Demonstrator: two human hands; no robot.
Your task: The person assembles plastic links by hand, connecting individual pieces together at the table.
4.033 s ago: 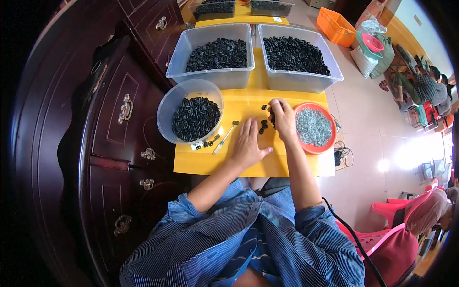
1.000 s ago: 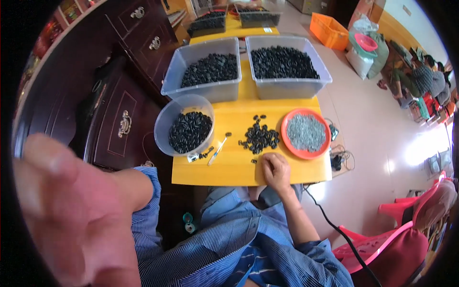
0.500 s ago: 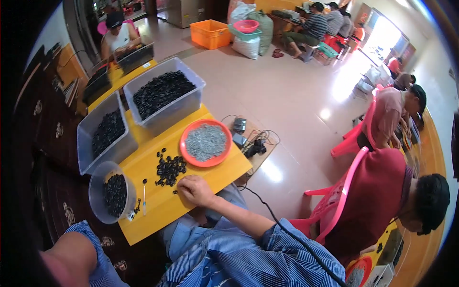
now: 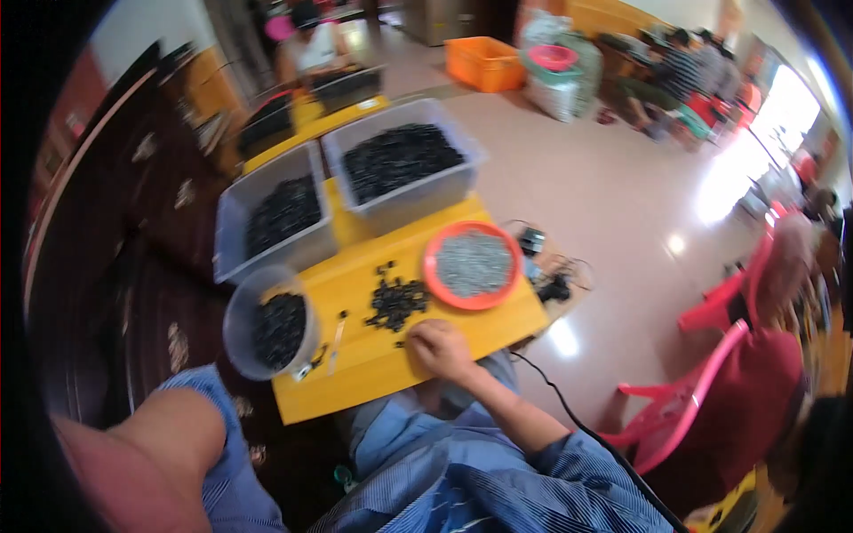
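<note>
We are seeing an orange crate [image 4: 484, 67] at top centre, a dark cabinet [image 4: 111, 293] at left, pink chairs [image 4: 663, 435] at right.

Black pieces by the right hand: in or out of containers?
Out: the black pieces lie loosely clustered on the yellow tabletop, no walls around them.

Looks like plastic on black pieces [image 4: 396, 303] and round tub [image 4: 240, 336]; like metal on silvery pieces [image 4: 474, 264]; glossy on the floor [image 4: 613, 182].
</note>
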